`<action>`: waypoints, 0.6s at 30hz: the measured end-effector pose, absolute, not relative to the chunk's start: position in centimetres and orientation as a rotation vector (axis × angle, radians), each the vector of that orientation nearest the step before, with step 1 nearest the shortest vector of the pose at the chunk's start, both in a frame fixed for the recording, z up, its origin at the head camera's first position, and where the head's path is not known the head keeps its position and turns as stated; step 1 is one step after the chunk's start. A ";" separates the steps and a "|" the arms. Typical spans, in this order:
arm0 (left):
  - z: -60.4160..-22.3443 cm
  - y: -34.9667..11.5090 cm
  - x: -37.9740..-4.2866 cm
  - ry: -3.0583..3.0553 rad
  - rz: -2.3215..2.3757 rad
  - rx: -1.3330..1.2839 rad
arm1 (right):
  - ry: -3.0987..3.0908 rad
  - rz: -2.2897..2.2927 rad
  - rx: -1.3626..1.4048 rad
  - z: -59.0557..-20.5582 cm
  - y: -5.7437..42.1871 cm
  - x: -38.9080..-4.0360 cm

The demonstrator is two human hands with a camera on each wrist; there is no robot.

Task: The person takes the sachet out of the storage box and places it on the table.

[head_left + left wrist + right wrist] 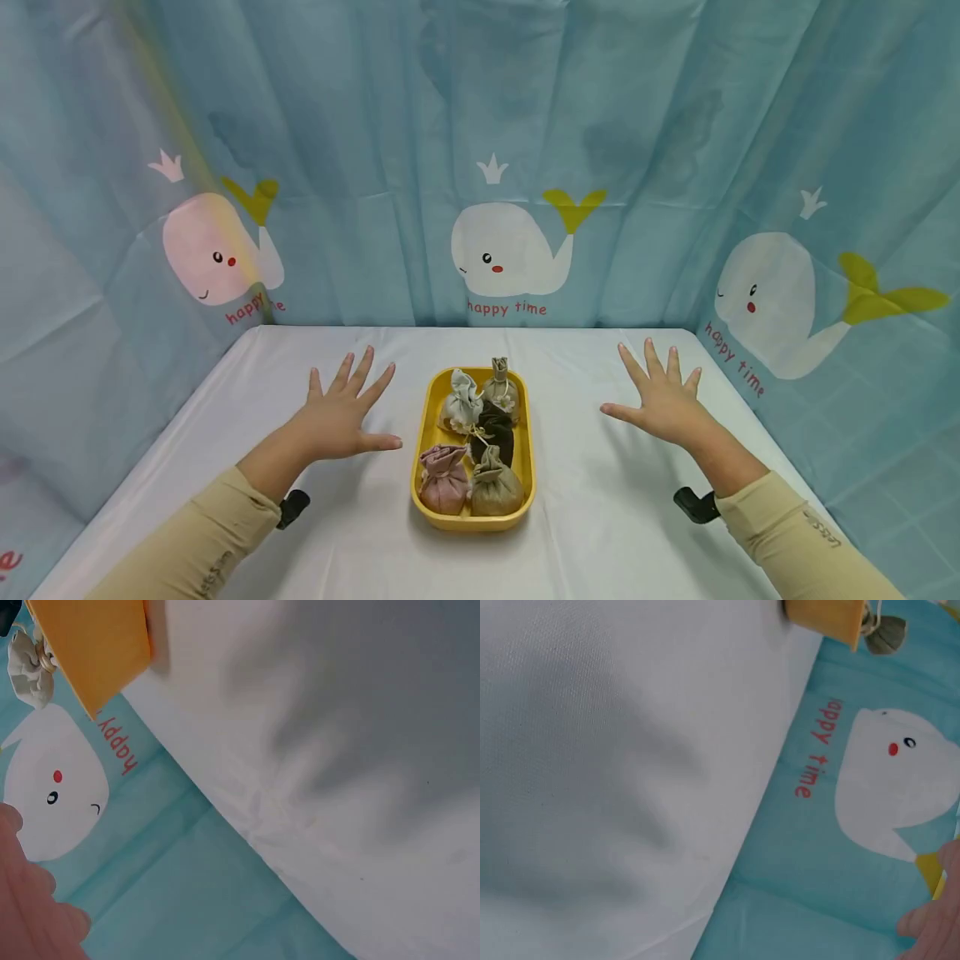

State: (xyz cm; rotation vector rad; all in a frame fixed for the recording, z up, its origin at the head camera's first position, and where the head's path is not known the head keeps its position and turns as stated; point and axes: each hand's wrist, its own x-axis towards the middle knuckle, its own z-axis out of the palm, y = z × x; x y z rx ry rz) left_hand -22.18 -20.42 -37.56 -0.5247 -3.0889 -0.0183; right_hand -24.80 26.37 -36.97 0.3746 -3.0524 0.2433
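Observation:
A yellow tray [531, 433] stands mid-table in the head view, with several small drawstring pouches in it. At its back lie a pale grey pouch [461, 406] and a beige pouch [501, 390]; a dark pouch [495, 429] is in the middle. A pink pouch [444, 482] and an olive pouch [496, 487] fill the front. To the left of the tray my left hand [337, 419] hovers with fingers spread, touching nothing. On the other side my right hand [666, 402] is likewise spread above the table, apart from the tray.
A white cloth covers the table [600, 542]. Blue curtains [360, 125] printed with whales surround its back and sides. Each wrist wears a small black device, one by the left sleeve [293, 508] and one by the right sleeve [696, 505].

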 end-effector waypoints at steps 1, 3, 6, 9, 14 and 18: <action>-37.6 -20.3 -22.1 -3.089 -0.024 -0.535 | -3.051 0.242 0.377 -37.0 26.4 -24.8; -37.7 -20.1 -22.0 -3.093 -0.048 -0.559 | -3.049 0.243 0.383 -37.0 26.3 -24.8; -37.8 -19.7 -21.9 -3.096 -0.064 -0.585 | -3.048 0.239 0.389 -37.1 26.3 -24.8; -37.9 -19.4 -21.7 -3.085 -0.080 -0.616 | -3.050 0.252 0.394 -37.1 26.2 -24.9; -38.2 -18.8 -21.3 -3.070 -0.064 -0.659 | -3.050 0.257 0.397 -37.3 26.1 -24.9; -38.4 -18.3 -20.9 -3.060 -0.054 -0.703 | -3.054 0.261 0.397 -37.4 26.0 -24.9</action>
